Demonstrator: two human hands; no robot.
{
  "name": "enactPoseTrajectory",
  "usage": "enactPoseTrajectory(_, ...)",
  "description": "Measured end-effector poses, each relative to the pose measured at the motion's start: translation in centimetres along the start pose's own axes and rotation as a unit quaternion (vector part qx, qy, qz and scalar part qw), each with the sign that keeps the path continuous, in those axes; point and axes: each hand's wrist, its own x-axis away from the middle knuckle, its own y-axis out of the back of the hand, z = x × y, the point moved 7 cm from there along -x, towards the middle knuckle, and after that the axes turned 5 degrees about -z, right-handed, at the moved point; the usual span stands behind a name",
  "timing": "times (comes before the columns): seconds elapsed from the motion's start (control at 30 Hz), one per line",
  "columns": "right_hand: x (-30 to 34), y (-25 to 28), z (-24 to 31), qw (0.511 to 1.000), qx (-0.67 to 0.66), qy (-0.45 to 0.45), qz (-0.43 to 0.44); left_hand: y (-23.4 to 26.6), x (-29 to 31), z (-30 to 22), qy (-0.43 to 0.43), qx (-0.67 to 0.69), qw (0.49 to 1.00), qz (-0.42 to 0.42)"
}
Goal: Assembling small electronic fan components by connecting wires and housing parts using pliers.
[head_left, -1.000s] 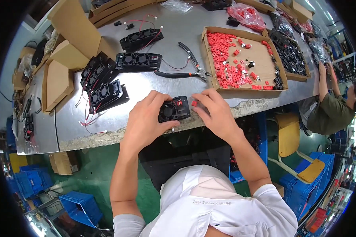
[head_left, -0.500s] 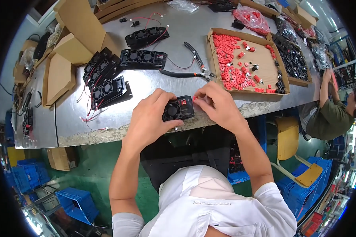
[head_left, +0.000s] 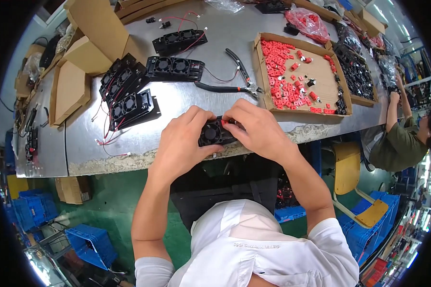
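Note:
Close to the table's front edge, my left hand (head_left: 183, 138) grips a black fan unit (head_left: 210, 133) by its left end, thumb below and fingers above. My right hand (head_left: 257, 125) is closed in a pinch at the unit's right part. A small red piece (head_left: 224, 122) shows at its fingertips, against the unit's top. The fingers hide most of the unit's right end. Pliers with black handles (head_left: 225, 88) lie just beyond my hands. A shallow cardboard tray (head_left: 321, 53) to the right holds many small red parts (head_left: 277, 62) and some black ones.
Several finished-looking black fan units (head_left: 175, 68) with thin wires lie at the left and back. An open cardboard box (head_left: 72, 98) stands at far left. Another box of black parts (head_left: 357, 71) sits right of the tray. A co-worker (head_left: 400, 143) is at far right, beside a yellow chair (head_left: 348, 167).
My right hand has moved left with the small red piece, from beside the fan unit onto its top. My left hand keeps its hold on the unit.

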Motion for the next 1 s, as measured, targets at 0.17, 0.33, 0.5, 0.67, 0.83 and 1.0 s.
enactPoseTrajectory(0.17,-3.0,2.6,-1.4,0.997,0.039,-0.057,-0.026,0.1,0.0,0.1,0.001,-0.004,1.000,0.002)
enactPoseTrajectory(0.33,-6.6,1.7,-3.4,0.971,0.234,-0.041,0.012,0.2,0.1,0.2,0.003,-0.009,1.000,0.001)
enactPoseTrajectory(0.5,-10.7,1.0,-8.5,0.962,0.204,-0.182,-0.010,-0.1,-0.2,-0.5,-0.008,-0.011,1.000,0.011)
enactPoseTrajectory(0.67,-11.4,0.4,-9.3,0.947,0.275,-0.165,0.001,0.0,-0.1,-0.2,0.000,-0.007,1.000,0.002)
enactPoseTrajectory(0.83,-8.7,2.3,-4.1,0.976,0.030,0.007,-0.214,0.1,-0.3,0.1,0.000,-0.015,1.000,0.012)
enactPoseTrajectory(1.0,-7.9,0.8,-2.8,0.992,-0.025,0.047,-0.116,0.0,0.0,0.3,0.014,-0.003,1.000,0.013)
